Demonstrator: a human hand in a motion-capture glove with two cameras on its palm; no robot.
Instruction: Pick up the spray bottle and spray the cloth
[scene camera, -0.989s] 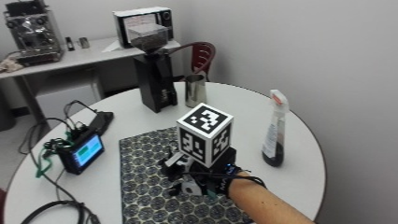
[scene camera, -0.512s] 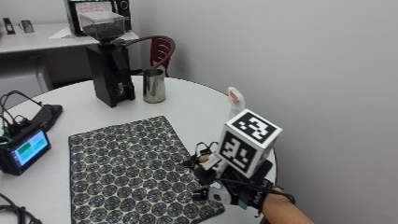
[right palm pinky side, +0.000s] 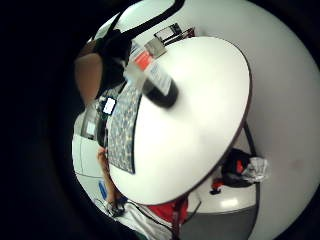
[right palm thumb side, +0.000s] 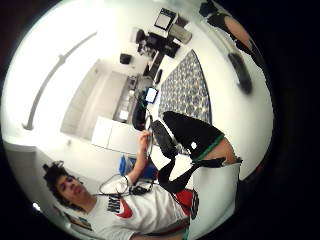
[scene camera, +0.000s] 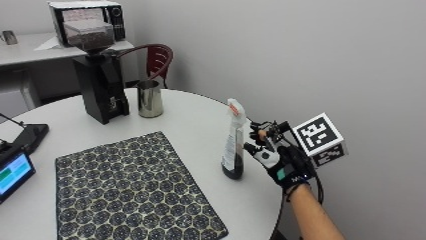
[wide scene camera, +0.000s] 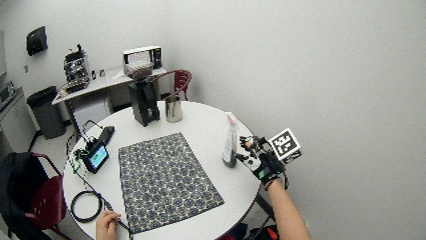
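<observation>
In the outside view you work at a round white table (scene camera: 193, 117) set close to a plain grey wall. A patterned dark cloth with pale hexagon rings (scene camera: 130, 187) lies flat on the near left part of the table. At the far side stand a black coffee grinder (scene camera: 98, 82) and, just right of it, a steel cup (scene camera: 150, 99); a dark red chair (scene camera: 154, 59) sits behind them. A small black device with a lit screen (scene camera: 12, 172) is at the left edge. The tall clear spray bottle with a white head and dark liquid at its base (scene camera: 233, 142) stands upright near the right edge, to the right of the cloth and apart from it. Your black-gloved right hand (scene camera: 279, 157) hovers just right of the bottle, fingers spread and relaxed towards it, gripping nothing; whether a fingertip touches the bottle I cannot tell.

In the wide outside view the same table stands in a small room, with a counter (wide scene camera: 106, 80) along the far wall and a black bin (wide scene camera: 46, 110) beside it. Your bare hand (wide scene camera: 106, 225) rests at the near table edge beside a coiled black cable (wide scene camera: 86, 205).

In the little finger side palm view the bottle (right palm pinky side: 155, 80) stands on bare tabletop beside the cloth (right palm pinky side: 122, 125).

In the thumb side palm view the cloth (right palm thumb side: 187, 90) lies beyond your gloved fingers (right palm thumb side: 190, 132).
</observation>
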